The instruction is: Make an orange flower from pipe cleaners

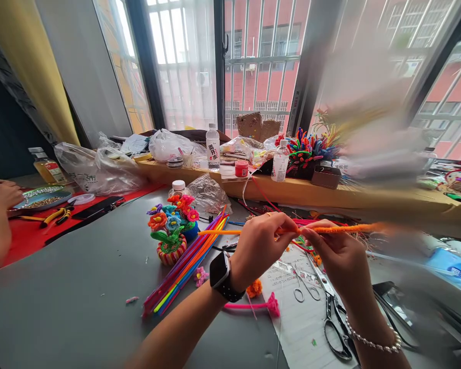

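Observation:
Above the table, my left hand point(263, 251) and my right hand point(340, 259) pinch an orange pipe cleaner point(218, 232) between thumbs and fingers, their fingertips nearly meeting. It sticks out left past my left hand and right past my right hand, where its end blurs. Left of my hands lies a bundle of coloured pipe cleaners point(194, 266), beside a small striped pot point(171, 251) of fuzzy flowers. Below my left hand are an orange flower point(254, 288) and a pink flower point(272, 305) on a stem. Part of the pipe cleaner is hidden by my fingers.
Black-handled scissors point(333, 333) and small scissors point(298, 293) lie on a paper sheet point(292, 328). Water bottles point(212, 148) and a red jar point(241, 168) stand on the wooden sill point(223, 179). At the far left, another person's hand point(3, 195) is near a bead tray point(46, 197) and pliers point(56, 218).

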